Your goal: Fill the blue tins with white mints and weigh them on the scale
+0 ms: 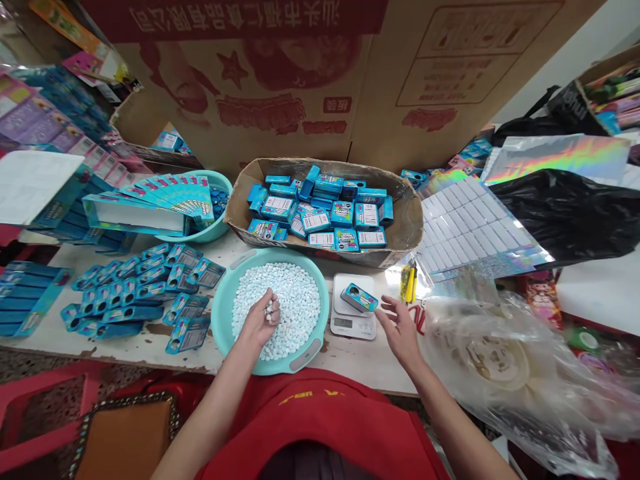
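Left hand [257, 321] clasps pellets [271, 311] at centre; a snug curl avoids spills; empty right hand [401, 327] could steady the box [364, 299]

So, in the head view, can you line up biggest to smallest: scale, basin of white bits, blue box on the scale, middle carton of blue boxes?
1. Middle carton
2. Basin
3. Scale
4. Blue box on the scale

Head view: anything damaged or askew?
Yes. The white table has paint chipped along its front edge, baring brown patches. The large cardboard carton shows upside-down print. The blue printed box sits at an angle on the digital scale.
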The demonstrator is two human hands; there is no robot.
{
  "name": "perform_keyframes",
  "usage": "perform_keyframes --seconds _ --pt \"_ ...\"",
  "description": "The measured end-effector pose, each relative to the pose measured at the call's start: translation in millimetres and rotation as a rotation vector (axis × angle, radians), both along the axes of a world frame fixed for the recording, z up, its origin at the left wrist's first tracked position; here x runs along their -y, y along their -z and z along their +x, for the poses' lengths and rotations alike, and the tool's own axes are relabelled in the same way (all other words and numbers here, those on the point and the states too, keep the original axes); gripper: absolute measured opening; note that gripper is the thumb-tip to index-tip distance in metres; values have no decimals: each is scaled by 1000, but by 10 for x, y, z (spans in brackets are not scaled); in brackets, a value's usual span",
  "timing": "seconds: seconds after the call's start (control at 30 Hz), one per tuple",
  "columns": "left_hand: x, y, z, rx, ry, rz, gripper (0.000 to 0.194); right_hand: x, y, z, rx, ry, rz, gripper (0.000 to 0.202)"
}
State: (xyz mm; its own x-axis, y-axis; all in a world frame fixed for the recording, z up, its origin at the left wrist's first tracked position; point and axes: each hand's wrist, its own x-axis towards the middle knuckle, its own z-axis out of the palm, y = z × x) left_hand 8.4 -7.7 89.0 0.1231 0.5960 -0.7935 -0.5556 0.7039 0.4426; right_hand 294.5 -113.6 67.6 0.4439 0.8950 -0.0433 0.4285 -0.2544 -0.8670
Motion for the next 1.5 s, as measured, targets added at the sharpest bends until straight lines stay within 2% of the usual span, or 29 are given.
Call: perform_keyframes --seconds 0.1,0.17,0.27,0.37,0.43,0.53,0.63,0.7,0.77,0.9,1.0,1.13,1.27,1.33,1.37,1.43,1.47,1.5 --pt "27 43 38 -21 -39 -8 29 -136 71 -102 6 -42 40 65" --pt "60 71 50 -44 -32 25 31 -211 123 -140 20 -64 45 60" --pt "115 114 55 -167 30 168 34 -265 169 -140 41 -65 37 54" --pt "144 86 70 -186 66 194 37 -267 90 -142 59 -56 47 49" --pt "138 -30 108 -55 22 145 38 -271 -73 -192 90 -66 98 42" --pt "109 -358 229 80 -97 188 38 -311 -421 -376 125 -170 202 30" --pt "92 -701 407 32 -171 366 38 -378 -688 -647 104 -346 270 23" --pt "95 -822 514 -58 -175 485 39 -420 -743 -831 70 -451 288 21" --pt "100 -834 577 -176 -176 563 40 -450 -718 -986 36 -507 291 20" --pt "95 -712 574 -345 -267 628 40 -477 -622 -1140 29 -521 259 22" --pt "80 -671 547 -328 -310 651 40 -487 -603 -1155 20 -517 248 21" --pt "66 -714 569 -291 -287 617 41 -514 -592 -1172 1 -501 242 22" --pt "18 -697 515 -270 -223 602 43 -530 -585 -1150 -70 -495 228 24" --pt "-17 -622 386 -429 -164 643 40 -516 -610 -1078 -129 -487 201 27" --pt "-27 -576 297 -574 -88 680 35 -505 -625 -1029 -157 -471 182 28" --pt "-11 -496 105 -909 165 777 16 -485 -640 -934 -177 -397 157 31" --pt "16 -473 21 -1043 325 833 19 -482 -632 -904 -164 -354 163 32" --pt "55 -465 -43 -1127 485 895 34 -485 -614 -895 -140 -328 178 32"
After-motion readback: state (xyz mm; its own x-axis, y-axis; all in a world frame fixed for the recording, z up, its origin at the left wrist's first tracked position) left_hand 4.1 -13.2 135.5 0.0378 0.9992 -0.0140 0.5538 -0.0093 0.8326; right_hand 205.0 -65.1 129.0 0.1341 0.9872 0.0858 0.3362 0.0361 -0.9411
